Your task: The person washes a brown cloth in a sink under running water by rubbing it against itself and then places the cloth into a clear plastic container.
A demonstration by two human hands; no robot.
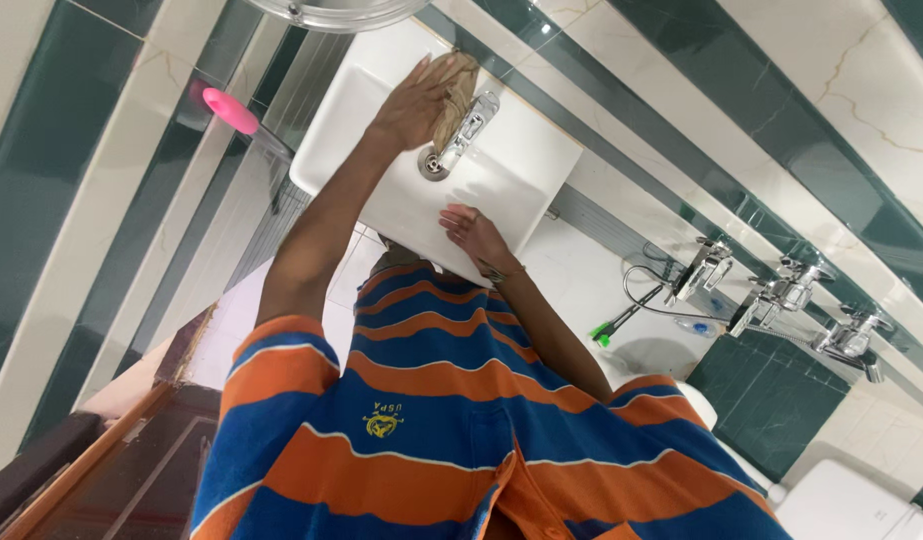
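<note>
My left hand [409,102] is stretched out over a white square basin [526,175] and presses a brown cloth [459,82] against the top of the chrome tap [468,128]. The cloth is bunched under my fingers and drapes beside the tap. My right hand [471,235] rests flat on the near rim of the basin, fingers spread, holding nothing. My blue and orange striped shirt [441,430] fills the bottom of the view.
A pink-handled item [229,110] sticks out from the green and cream tiled wall left of the basin. Chrome wall taps [781,295] and a spray hose [649,290] are at the right, above a white toilet [851,500]. A dark wooden door [111,470] stands at lower left.
</note>
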